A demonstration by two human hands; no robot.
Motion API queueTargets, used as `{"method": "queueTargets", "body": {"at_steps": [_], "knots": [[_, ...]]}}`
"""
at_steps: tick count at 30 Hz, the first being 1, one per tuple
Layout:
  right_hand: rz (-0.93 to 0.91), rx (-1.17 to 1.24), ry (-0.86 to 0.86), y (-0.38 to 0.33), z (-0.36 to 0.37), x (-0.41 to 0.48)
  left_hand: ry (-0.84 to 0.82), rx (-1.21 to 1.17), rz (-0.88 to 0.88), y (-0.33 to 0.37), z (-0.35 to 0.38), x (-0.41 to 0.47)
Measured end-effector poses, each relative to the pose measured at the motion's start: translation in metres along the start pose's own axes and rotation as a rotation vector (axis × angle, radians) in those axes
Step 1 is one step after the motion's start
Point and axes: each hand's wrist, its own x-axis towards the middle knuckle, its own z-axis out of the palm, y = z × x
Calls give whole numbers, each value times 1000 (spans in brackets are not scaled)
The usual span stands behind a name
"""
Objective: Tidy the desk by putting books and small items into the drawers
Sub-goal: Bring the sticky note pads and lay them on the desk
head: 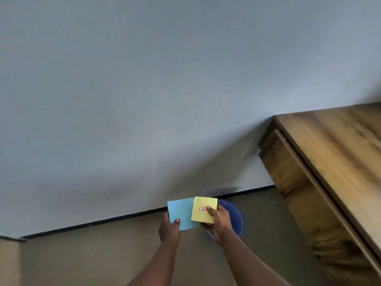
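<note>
Two pads, perhaps notepaper — blue pad (180, 211) pinched in left hand (169, 230) fingers, yellow pad (200, 216) in right hand (219, 221).

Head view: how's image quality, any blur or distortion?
Head view: desk smeared by motion blur, blue round thing behind the right hand too; yellow pad and blue pad fairly sharp, label unreadable; frame tilted; light soft, no glare.
</note>
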Motion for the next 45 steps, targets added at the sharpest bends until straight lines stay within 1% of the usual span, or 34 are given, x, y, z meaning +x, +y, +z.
{"method": "queueTargets", "body": {"at_steps": [4,7,11,17,20,23,26,29,31,35,42,45], "knots": [[-176,45,32,-69,-46,-24,-25,14,159,71,37,-32],[-282,124,63,-121,-82,-44,-71,-52,246,126,67,-54],[-414,233,220,-174,-140,-64,-208,-49,350,194,115,-90],[-482,328,497,-217,-227,-73,-406,30,504,265,191,-117],[-455,370,604,-231,-263,-65,-494,108,541,296,229,-114],[-408,368,681,-246,-289,-54,-489,300,627,322,263,-113],[-408,343,755,-260,-303,-46,-495,515,735,343,286,-122],[-390,312,843,-265,-306,-35,-515,666,821,356,308,-124],[-359,258,902,-269,-307,-28,-499,738,889,364,322,-123],[-274,137,968,-272,-305,-21,-390,842,988,372,335,-120],[-122,-137,1071,-265,-291,-18,-329,983,988,359,333,-128],[-82,-167,1096,-260,-283,-21,-296,968,1023,348,332,-129]]}}
